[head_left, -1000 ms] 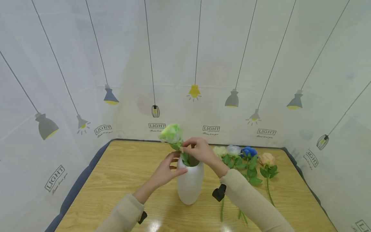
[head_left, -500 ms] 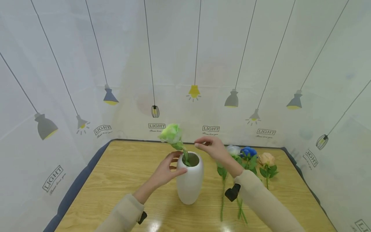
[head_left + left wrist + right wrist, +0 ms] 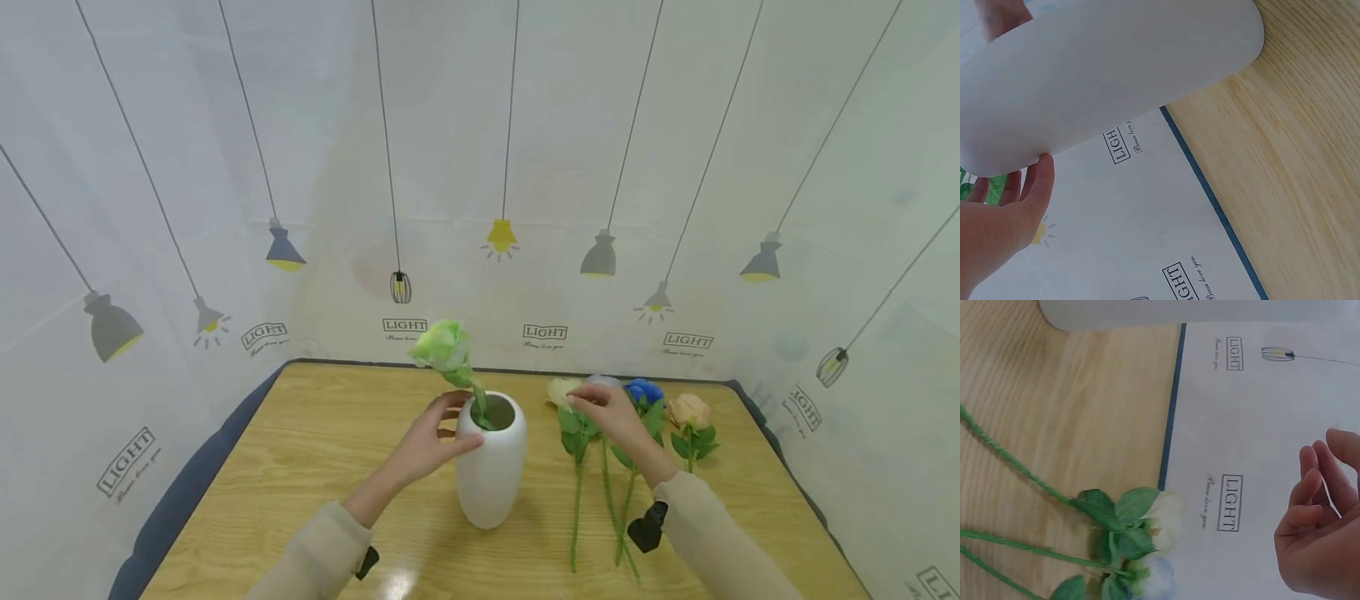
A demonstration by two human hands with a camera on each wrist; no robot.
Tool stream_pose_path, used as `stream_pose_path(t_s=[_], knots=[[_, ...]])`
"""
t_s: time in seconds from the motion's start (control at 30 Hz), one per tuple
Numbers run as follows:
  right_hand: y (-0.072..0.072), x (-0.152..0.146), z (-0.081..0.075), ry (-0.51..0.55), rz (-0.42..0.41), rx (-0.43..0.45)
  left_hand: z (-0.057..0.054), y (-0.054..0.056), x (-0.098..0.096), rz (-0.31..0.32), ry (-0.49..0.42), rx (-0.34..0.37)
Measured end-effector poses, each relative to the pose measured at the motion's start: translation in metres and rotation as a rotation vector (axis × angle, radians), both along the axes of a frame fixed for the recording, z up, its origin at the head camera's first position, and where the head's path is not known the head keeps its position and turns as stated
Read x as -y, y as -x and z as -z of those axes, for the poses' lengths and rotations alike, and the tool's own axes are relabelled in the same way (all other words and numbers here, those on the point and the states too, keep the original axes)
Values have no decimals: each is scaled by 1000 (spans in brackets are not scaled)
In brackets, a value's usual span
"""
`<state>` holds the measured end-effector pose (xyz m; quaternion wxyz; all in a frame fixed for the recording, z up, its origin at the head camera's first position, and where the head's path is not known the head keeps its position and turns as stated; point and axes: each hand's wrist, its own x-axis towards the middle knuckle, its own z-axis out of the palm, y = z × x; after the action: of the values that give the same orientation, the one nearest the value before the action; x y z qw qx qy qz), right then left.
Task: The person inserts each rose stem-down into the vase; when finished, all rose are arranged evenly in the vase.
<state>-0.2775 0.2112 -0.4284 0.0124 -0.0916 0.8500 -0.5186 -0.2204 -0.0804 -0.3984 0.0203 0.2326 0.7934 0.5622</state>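
A white vase point(image 3: 491, 487) stands upright on the table, and my left hand point(image 3: 423, 446) grips it near the rim, thumb in front and fingers on the far side. One artificial rose point(image 3: 442, 346) with a pale green bloom leans left out of its mouth. In the left wrist view the fingers point(image 3: 1038, 184) press against the vase wall. My right hand point(image 3: 618, 421) hovers over the roses on the right, its fingers loosely bent with nothing between them, as the right wrist view also shows. Below it lie a cream rose point(image 3: 560, 392) and a whitish-blue rose point(image 3: 602, 380).
Right of these lie a blue rose point(image 3: 647, 390) and a peach rose point(image 3: 690, 411), their stems pointing toward the front. The wooden table point(image 3: 300, 467) has a dark blue edge. Behind it hangs a pale backdrop point(image 3: 465, 125) printed with lamps.
My right hand has let go of the green rose at the vase mouth and moved right over the lying roses. My left hand and the vase stay put.
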Motion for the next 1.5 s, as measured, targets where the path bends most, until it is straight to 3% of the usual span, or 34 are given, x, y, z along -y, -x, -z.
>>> stream_pose_path(t_s=[0.43,0.57,1.13,1.5], knots=[[-3,-20,64,79,223,155,-3,-1,0,0,-4,2],[-4,-20,79,125,253,205,-3,0,0,6,-3,10],[-11,-19,120,187,349,259,-2,-1,0,-9,7,10],[-11,-13,132,266,413,297,0,-1,1,-7,9,17]])
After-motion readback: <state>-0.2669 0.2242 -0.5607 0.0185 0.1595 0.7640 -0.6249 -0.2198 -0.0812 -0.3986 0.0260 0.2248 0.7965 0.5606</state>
